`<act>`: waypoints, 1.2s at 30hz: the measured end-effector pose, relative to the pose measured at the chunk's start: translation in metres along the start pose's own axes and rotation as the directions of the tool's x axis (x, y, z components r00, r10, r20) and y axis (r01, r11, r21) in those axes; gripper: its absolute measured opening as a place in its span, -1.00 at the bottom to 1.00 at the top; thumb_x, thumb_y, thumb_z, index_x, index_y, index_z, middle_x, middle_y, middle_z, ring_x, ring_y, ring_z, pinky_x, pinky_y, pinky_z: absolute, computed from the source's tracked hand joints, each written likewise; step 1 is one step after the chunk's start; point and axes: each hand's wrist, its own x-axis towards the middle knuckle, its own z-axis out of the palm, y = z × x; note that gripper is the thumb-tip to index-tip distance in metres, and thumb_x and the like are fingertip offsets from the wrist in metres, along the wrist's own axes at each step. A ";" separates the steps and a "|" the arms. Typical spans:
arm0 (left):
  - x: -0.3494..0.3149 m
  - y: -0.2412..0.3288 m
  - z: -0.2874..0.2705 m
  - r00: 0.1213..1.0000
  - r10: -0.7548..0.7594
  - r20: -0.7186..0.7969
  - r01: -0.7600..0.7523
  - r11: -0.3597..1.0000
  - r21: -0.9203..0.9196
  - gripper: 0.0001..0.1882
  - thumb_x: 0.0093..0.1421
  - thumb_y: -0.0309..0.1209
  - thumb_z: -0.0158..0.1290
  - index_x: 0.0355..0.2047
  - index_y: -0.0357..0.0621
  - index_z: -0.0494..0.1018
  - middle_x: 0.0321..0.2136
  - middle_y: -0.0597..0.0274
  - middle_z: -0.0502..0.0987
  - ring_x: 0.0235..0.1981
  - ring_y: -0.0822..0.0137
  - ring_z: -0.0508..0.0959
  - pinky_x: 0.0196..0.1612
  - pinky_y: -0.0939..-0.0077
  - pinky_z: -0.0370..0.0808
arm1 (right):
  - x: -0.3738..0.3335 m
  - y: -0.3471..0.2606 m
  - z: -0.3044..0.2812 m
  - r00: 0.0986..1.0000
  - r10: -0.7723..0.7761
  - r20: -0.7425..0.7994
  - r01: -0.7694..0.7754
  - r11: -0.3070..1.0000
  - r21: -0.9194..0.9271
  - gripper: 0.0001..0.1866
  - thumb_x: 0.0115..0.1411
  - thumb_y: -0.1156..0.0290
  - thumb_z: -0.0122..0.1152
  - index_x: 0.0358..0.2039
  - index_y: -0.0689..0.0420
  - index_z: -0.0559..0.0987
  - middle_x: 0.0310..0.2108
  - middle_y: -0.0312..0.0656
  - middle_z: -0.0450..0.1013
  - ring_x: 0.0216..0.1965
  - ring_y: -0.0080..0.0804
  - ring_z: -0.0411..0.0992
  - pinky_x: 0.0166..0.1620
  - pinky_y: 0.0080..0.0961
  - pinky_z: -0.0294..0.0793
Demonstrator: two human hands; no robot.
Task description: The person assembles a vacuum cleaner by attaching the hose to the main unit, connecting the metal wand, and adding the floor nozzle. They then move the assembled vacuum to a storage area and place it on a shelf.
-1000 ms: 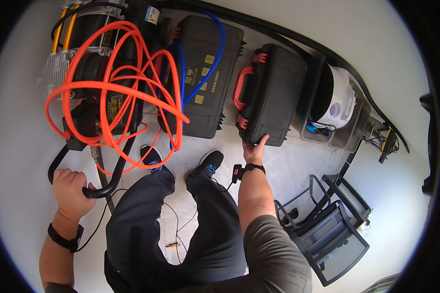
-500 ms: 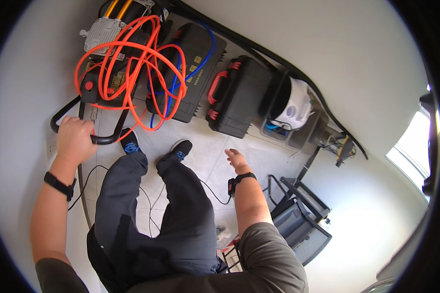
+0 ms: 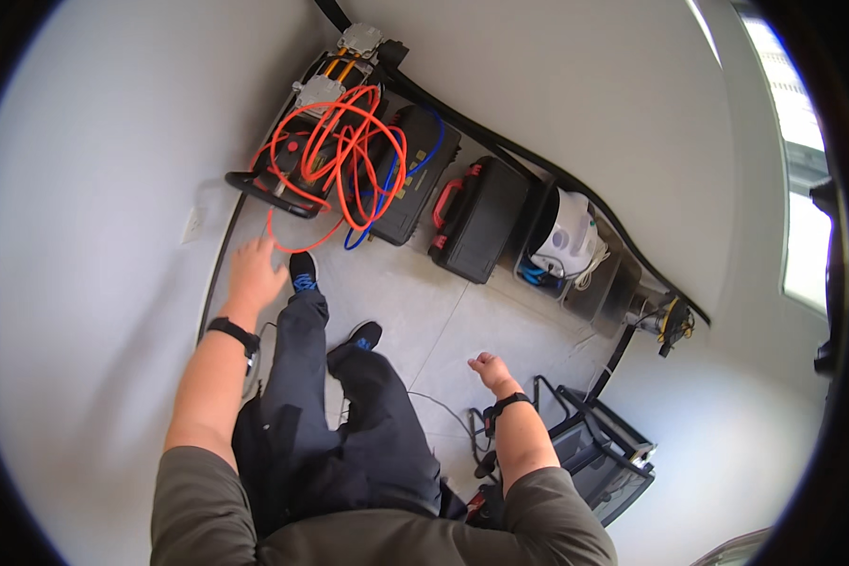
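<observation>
My left hand is off the machine, a little short of its black handle, with its fingers apart and nothing in them. The machine looks like an air compressor, with grey cast housings and a red knob, standing in the corner. An orange hose lies in loose coils over it and hangs partly onto the hard case beside it. My right hand hangs over the floor with its fingers curled in and nothing showing in them, nearest to a folding chair. Both wrists wear black bands.
Right of the compressor stand a black hard case with a blue hose over it, and another black case with a red handle. A bin with a white appliance follows. A folding chair lies right; a cable crosses the floor.
My left hand has let go of the compressor's handle and drawn back from it. The compressor and cases now appear farther off. My right hand's fingers have curled in.
</observation>
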 end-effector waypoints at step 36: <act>-0.109 0.456 0.152 0.661 0.152 0.735 -0.428 0.881 0.203 -0.59 0.04 -0.11 0.08 -0.21 -0.13 0.51 -0.21 -0.01 0.53 -0.09 0.04 0.47 -0.02 0.23 0.40 | -0.048 0.334 -0.145 0.995 0.064 -0.076 -0.051 0.986 0.160 -0.43 0.07 0.02 0.19 0.03 0.07 0.45 0.05 -0.07 0.37 0.08 -0.12 0.32 0.10 -0.26 0.33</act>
